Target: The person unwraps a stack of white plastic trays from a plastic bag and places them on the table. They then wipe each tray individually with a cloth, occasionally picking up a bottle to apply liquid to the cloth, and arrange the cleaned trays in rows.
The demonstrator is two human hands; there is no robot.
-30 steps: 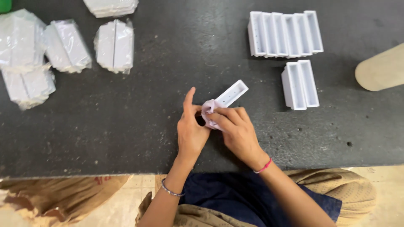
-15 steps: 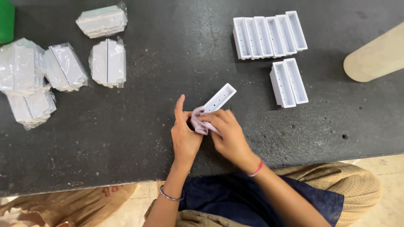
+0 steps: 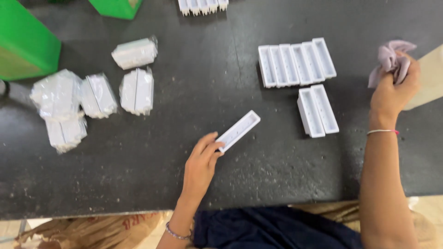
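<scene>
A white, long, open plastic tray (image 3: pixel 240 130) lies slanted on the dark table (image 3: pixel 194 92). My left hand (image 3: pixel 201 166) pinches its near end between thumb and fingers. My right hand (image 3: pixel 393 90) is out at the far right, closed on a crumpled pale pink cloth (image 3: pixel 390 57) held above the table. Between the hands stand two white trays side by side (image 3: pixel 318 111), and behind them a row of several more (image 3: pixel 296 62).
Several plastic-wrapped white packs (image 3: pixel 97 95) lie at the left, one more (image 3: pixel 134 52) behind them. Green bins (image 3: pixel 25 44) stand at the back left. More white trays (image 3: pixel 203 5) sit at the far edge. A beige object (image 3: pixel 431 74) is at the right edge.
My right hand has let go of the tray and swung far right with the pink cloth. My left hand still holds the tray's end. The view has shifted, showing green bins.
</scene>
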